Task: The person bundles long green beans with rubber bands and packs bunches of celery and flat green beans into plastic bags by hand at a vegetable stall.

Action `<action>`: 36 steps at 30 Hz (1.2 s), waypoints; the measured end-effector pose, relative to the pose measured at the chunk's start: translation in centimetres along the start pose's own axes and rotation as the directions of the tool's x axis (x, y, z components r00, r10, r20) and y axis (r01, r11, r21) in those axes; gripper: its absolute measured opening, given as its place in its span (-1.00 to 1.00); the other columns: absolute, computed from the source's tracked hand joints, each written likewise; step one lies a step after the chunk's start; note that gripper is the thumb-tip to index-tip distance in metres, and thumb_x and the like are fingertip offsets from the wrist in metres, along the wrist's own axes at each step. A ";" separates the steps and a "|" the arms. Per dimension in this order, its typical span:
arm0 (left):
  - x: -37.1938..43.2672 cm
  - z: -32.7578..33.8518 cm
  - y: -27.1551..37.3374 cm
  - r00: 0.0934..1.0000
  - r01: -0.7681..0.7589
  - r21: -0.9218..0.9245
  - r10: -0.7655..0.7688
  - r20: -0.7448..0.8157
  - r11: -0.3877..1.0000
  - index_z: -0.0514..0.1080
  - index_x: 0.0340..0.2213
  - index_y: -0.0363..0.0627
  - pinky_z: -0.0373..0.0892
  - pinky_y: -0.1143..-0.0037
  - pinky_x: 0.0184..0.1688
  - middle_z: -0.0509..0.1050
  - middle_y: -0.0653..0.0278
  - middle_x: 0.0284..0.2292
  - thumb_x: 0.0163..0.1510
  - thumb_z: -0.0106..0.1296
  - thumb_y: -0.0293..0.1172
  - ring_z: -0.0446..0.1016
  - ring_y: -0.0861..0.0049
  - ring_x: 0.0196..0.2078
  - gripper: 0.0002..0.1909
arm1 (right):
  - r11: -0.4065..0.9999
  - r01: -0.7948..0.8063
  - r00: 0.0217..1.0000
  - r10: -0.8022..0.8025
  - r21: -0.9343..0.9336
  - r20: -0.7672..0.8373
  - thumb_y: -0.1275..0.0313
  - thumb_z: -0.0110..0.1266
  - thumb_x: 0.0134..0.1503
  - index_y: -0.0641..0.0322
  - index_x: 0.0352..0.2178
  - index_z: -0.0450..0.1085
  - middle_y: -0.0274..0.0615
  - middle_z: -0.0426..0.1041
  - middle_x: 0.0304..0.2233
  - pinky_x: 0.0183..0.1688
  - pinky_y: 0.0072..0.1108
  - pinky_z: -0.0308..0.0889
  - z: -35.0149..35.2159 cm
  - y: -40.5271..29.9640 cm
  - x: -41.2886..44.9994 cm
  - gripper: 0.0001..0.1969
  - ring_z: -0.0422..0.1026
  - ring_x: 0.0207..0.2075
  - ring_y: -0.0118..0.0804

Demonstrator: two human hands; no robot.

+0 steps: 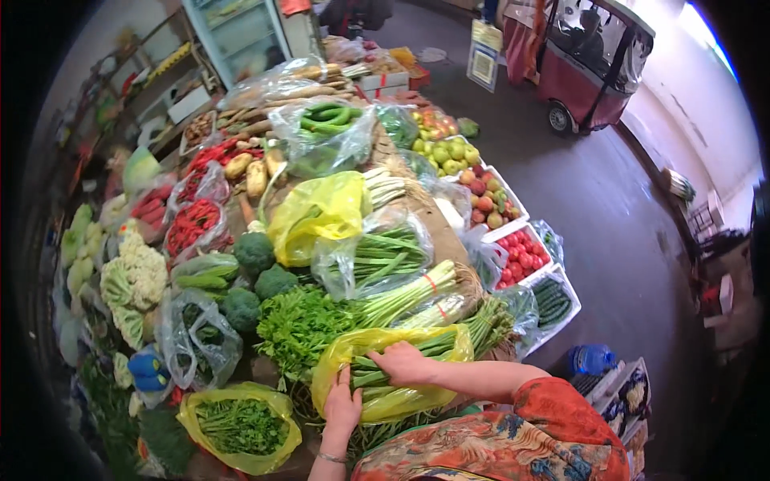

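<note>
A yellow plastic bag (415, 406) lies with its mouth spread around long green stalks (370, 376), at the near edge of the stall. My left hand (343, 406), with a bracelet at the wrist, is at the bag's left rim, its fingers on the plastic. Over the stalks, my right hand (400, 364) has its fingers curled; whether it grips them is hidden. Leafy celery (307, 318) lies just beyond the bag. Left of my left hand, a second yellow bag (289, 430) holds cut leafy greens (243, 424).
Broccoli (240, 308), cauliflower (141, 279) and bagged red peppers (195, 225) cover the left side. White foam boxes of tomatoes (522, 258) and cucumbers (550, 303) line the right edge. A hanging card (484, 55) and a red three-wheeled vehicle (583, 69) are in the aisle.
</note>
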State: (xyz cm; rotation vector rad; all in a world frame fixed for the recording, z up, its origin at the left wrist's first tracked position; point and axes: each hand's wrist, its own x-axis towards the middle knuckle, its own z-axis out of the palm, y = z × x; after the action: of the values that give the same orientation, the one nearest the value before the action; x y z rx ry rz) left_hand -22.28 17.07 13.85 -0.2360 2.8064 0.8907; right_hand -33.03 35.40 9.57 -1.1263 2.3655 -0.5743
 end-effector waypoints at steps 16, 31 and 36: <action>3.1 -3.2 -1.4 0.975 0.217 -0.205 -0.200 0.099 0.954 0.29 0.02 -0.34 0.38 0.43 -0.05 0.48 0.01 -0.13 -0.12 0.31 -0.20 0.49 0.28 -0.11 -0.27 | 0.762 -0.203 0.969 0.245 0.614 0.017 0.46 0.29 -0.28 0.30 0.01 0.25 -0.12 0.46 -0.23 -0.05 -0.53 0.31 -7.2 5.1 -3.3 -0.28 0.43 -0.17 -0.29; 0.1 -4.2 -0.9 0.925 0.318 -0.065 -0.294 0.239 0.946 0.28 0.11 -0.20 0.40 0.34 -0.16 0.50 -0.14 -0.23 0.05 0.06 -0.30 0.52 0.13 -0.27 -0.41 | -0.031 0.181 0.742 0.660 0.983 -0.116 0.47 0.21 -0.12 0.29 -0.06 0.32 -0.19 0.47 -0.27 -0.18 -0.51 0.43 -11.2 9.8 -6.2 -0.48 0.45 -0.25 -0.34; 0.1 -7.3 0.9 0.853 0.397 -0.129 -0.314 0.418 0.909 0.17 0.17 -0.27 0.38 0.44 -0.23 0.50 -0.08 -0.38 0.06 0.10 -0.20 0.50 0.33 -0.36 -0.29 | -0.307 0.553 0.737 0.614 0.775 -0.283 0.38 0.17 -0.02 0.26 -0.07 0.26 -0.20 0.34 -0.29 -0.14 -0.44 0.37 -13.5 15.4 -5.8 -0.53 0.35 -0.26 -0.30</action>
State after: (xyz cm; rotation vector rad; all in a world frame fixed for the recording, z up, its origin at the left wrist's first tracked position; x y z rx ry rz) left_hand -23.53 13.55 20.16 -0.5308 2.2025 1.0114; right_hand -46.67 51.23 13.36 0.2813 0.9470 -2.7004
